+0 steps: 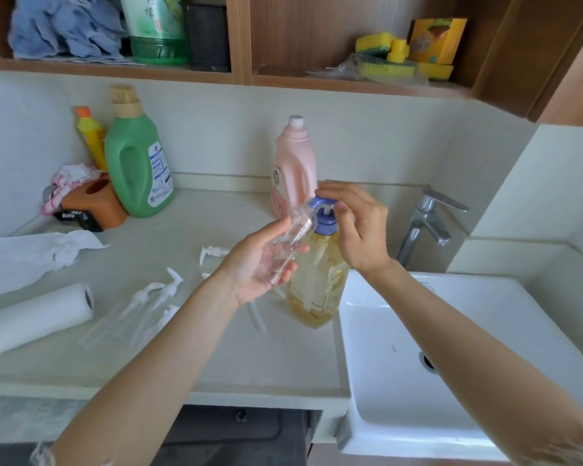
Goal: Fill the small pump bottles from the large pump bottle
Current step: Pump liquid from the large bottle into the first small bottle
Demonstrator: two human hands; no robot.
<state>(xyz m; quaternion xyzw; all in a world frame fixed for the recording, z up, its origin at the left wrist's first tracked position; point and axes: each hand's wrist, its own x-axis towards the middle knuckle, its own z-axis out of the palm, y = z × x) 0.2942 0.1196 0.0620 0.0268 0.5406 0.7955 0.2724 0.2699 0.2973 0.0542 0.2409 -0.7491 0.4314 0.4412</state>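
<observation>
A large pump bottle (pixel 317 284) of yellow liquid with a blue pump head (pixel 322 204) stands on the counter beside the sink. My right hand (pixel 357 223) rests on top of the pump head, fingers curled over it. My left hand (pixel 260 267) holds a small clear bottle (pixel 288 243), without a cap and tilted, its mouth up against the pump spout. Several more small clear bottles (pixel 142 307) with white pumps lie on the counter to the left. Loose white pump tops (pixel 212 253) lie near my left wrist.
A white sink (pixel 451 331) with a chrome tap (pixel 424 227) is on the right. A pink bottle (pixel 293 166), a green jug (pixel 138 166) and a yellow bottle (pixel 91 136) stand at the back. A paper towel roll (pixel 37 317) and a white cloth (pixel 31 253) lie left.
</observation>
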